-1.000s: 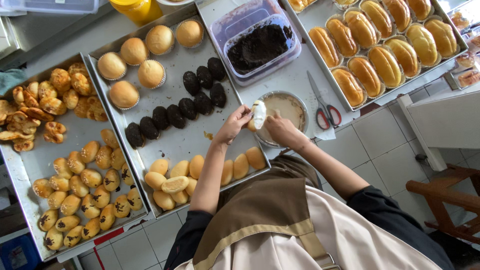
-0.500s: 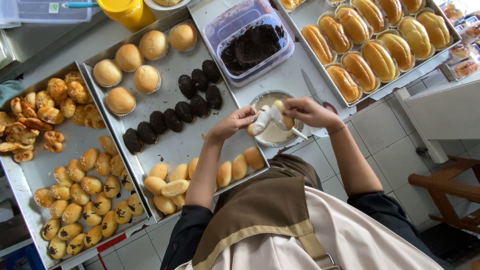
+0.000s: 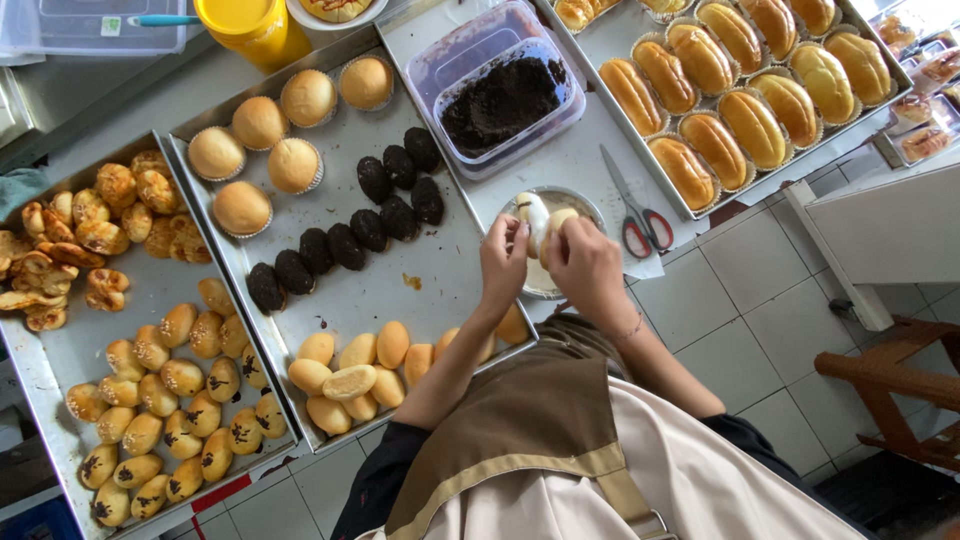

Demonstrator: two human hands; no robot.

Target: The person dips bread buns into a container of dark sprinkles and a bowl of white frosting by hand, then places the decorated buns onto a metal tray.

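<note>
Scanning from left: tray of small glazed buns (image 3: 170, 420), then middle tray (image 3: 430, 250) with round pale buns, dark coated buns (image 3: 345, 245) and plain oval buns. Left hand (image 3: 503, 265) and right hand (image 3: 585, 268) meet over a round bowl (image 3: 585, 198), both pinched on one cream-smeared bun (image 3: 540, 222). Scissors (image 3: 632, 210) lie just right of the bowl; long glossy loaves (image 3: 745, 95) far right.

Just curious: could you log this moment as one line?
left hand: holds small pale bun | right hand: on same bun | below: round metal bowl | beside: red-handled scissors
</note>
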